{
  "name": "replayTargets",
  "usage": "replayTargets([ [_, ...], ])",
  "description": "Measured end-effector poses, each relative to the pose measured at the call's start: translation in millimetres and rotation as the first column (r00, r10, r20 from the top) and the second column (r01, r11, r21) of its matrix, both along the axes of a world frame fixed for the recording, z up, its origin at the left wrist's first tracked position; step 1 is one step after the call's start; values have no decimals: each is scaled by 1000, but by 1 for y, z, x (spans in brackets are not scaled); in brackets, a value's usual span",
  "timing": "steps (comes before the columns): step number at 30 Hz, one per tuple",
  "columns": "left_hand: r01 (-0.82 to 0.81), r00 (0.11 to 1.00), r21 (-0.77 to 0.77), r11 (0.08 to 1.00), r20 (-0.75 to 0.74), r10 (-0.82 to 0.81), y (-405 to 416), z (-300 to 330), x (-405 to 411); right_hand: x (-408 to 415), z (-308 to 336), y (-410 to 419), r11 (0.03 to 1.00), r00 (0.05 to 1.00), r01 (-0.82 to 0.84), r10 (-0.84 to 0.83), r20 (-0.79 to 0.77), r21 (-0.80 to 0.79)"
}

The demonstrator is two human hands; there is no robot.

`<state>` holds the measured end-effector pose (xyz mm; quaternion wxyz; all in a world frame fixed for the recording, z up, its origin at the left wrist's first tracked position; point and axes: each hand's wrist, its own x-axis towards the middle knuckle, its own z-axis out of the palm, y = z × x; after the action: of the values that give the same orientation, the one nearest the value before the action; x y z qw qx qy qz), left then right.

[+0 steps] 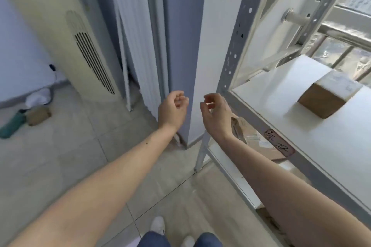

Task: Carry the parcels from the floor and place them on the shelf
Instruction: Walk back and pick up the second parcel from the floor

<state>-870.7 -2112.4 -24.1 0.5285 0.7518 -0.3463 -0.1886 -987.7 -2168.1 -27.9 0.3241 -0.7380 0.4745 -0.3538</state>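
Observation:
A brown cardboard parcel (329,94) rests on the white board of the metal shelf (301,126) at the right. Another parcel with tape and labels (259,142) lies on the lower level, partly hidden by the shelf's rail and my right arm. On the floor at far left lies a small tan parcel (38,115) beside a teal one (12,125). My left hand (173,109) and my right hand (215,114) are held out in mid-air left of the shelf's corner, both holding nothing, fingers loosely curled and apart.
A tall cream air conditioner (80,46) stands at the left with a white bag (39,96) at its foot. Grey curtains (140,36) and a wall corner (192,56) lie straight ahead. The shelf's perforated post (234,46) rises beside my right hand. Tiled floor (70,156) below.

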Motion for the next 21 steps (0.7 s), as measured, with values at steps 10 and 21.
replayTargets([
  [10, -403, 914, 57, 913, -20, 405, 168, -24, 82, 113, -23, 124, 905, 906, -410, 418, -68, 111],
  [21, -723, 687, 125, 679, 28, 726, 403, -50, 129, 206, -46, 330, 654, 655, -737, 753, -59, 170],
])
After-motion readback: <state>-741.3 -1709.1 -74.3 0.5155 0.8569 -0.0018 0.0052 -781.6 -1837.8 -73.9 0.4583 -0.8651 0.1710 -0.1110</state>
